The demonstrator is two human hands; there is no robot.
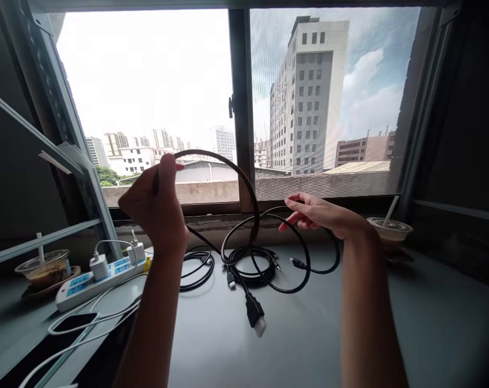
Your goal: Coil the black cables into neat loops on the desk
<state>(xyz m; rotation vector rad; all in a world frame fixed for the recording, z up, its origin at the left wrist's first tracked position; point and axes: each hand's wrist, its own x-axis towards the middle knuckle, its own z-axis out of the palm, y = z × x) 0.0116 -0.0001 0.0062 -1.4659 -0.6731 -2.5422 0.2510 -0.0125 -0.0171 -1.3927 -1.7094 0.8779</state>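
Observation:
My left hand (158,196) is raised on the left, its fingers wrapped round a thick black cable (228,161). From that grip the cable arches over to the right and hangs in loose loops above the desk. Lower down, a black plug with a clear cap (254,313) dangles toward me. My right hand (309,211), palm down on the right, has thumb and finger closed on a thin stretch of the same black cabling. Part of that stretch passes behind the hand. Near the desk below it is a small black plug (298,263).
Two coiled black cables (198,283) (238,277) lie on the grey desk (293,345). At left are a white power strip (95,280) with chargers, white cords and a drink cup (44,267). Another cup (390,231) stands at right. A window (239,108) is behind.

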